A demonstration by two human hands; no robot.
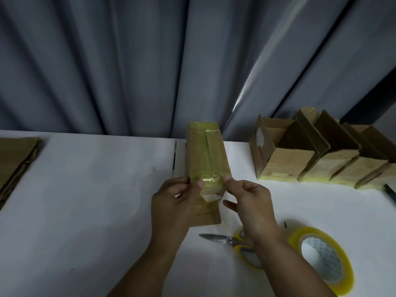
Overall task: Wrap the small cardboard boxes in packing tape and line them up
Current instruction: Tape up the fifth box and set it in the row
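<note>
I have the taped box (204,163) at the middle of the bench (85,200), its long side running away from me. My left hand (171,209) has its grip pinched on the box's near left edge. My right hand (250,202) pinches crinkled tape at the right edge. My right wrist partly hides the yellow-handled scissors (227,240), and the tape roll (321,256) lies just beside them. A row of open boxes (310,159) stands far right, flat cardboard (17,159) lies far left, and a grey curtain (128,61) hangs behind.
</note>
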